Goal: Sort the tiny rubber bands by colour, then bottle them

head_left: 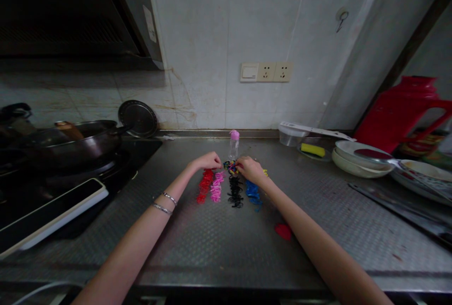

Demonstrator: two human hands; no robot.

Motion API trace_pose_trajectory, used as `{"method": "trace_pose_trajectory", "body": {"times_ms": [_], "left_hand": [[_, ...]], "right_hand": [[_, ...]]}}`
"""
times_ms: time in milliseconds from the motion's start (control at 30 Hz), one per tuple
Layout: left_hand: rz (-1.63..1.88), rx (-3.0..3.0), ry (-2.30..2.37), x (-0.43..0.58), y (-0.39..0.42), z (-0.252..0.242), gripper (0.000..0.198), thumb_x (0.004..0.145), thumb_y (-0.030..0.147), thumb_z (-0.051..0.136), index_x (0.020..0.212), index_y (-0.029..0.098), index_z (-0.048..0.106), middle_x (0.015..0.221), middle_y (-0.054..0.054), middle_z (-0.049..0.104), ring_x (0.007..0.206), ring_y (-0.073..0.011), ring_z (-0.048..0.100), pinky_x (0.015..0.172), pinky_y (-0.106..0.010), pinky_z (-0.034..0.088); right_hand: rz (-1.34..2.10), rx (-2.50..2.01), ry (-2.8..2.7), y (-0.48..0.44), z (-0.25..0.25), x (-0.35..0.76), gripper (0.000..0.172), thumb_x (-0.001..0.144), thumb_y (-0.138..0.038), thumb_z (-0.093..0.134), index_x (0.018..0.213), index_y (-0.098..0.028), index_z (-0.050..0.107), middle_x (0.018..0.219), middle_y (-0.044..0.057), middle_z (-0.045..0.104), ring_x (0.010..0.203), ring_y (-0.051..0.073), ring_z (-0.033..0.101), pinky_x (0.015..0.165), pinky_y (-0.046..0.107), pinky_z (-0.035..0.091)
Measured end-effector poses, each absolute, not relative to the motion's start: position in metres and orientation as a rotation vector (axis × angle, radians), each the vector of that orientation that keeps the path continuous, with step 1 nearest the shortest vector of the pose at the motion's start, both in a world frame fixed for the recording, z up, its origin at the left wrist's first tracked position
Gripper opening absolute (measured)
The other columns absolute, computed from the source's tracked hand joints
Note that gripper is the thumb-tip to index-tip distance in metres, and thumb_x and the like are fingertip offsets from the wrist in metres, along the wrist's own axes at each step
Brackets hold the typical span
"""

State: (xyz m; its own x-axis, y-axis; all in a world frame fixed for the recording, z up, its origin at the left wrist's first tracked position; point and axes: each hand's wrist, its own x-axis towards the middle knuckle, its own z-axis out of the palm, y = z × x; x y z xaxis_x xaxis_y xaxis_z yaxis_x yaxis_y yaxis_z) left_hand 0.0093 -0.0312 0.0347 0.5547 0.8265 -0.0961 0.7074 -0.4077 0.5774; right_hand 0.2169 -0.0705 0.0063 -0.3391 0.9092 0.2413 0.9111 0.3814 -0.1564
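Note:
My left hand (209, 160) hovers just above the far ends of a red row (204, 187) and a pink row (217, 186) of what look like small rubber bands. Its fingers are pinched together; anything between them is too small to make out. At a small mixed-colour pile of bands (231, 167), my right hand (249, 169) has its fingers closed and touching the pile's right side. A black row (235, 192) and a blue row (253, 193) lie nearer me. Some yellow bands (265, 172) are partly hidden behind the right hand. Behind the pile stands a clear bottle with a pink cap (234, 144).
A red object (283, 231) lies beside my right forearm on the metal counter (197, 253). To the right are a plastic tub (292, 136), a yellow piece on a dish (312, 150), bowls (360, 160), a knife (395, 206) and a red jug (395, 112). A pan (70, 145) sits on the left stove.

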Motion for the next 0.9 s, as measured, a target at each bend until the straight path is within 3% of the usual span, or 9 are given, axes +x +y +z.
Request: {"method": "trace_pose_trajectory", "body": {"times_ms": [267,700,900], "left_hand": [[0.329,2.196,1.218,0.005,-0.029,0.037,0.023,0.065,0.027,0.052,0.061,0.009,0.067,0.043,0.002,0.048,0.04,-0.0063,0.034,0.042,-0.021,0.024],[0.525,2.149,1.283,-0.025,-0.009,0.04,0.026,0.064,0.027,0.055,0.072,0.008,0.072,0.055,-0.003,0.061,0.051,-0.0092,0.045,0.05,-0.02,0.032],[0.609,2.065,1.375,-0.046,-0.003,0.033,0.027,0.065,0.031,0.056,0.073,0.009,0.071,0.053,-0.002,0.059,0.048,-0.0075,0.041,0.046,-0.019,0.029]], "right_hand": [[-0.022,-1.636,-2.35,-0.072,0.008,0.214,0.023,0.087,-0.03,0.043,0.097,-0.022,0.063,0.101,0.007,0.06,0.097,0.017,0.053,0.073,0.022,0.04],[0.028,-1.568,-2.28,-0.065,0.008,0.219,0.019,0.084,-0.031,0.049,0.093,-0.023,0.065,0.098,0.005,0.06,0.094,0.015,0.055,0.073,0.021,0.039],[0.09,-1.538,-2.215,-0.062,0.011,0.227,0.019,0.082,-0.031,0.052,0.089,-0.022,0.066,0.093,0.003,0.064,0.083,0.014,0.057,0.067,0.02,0.039]]}}
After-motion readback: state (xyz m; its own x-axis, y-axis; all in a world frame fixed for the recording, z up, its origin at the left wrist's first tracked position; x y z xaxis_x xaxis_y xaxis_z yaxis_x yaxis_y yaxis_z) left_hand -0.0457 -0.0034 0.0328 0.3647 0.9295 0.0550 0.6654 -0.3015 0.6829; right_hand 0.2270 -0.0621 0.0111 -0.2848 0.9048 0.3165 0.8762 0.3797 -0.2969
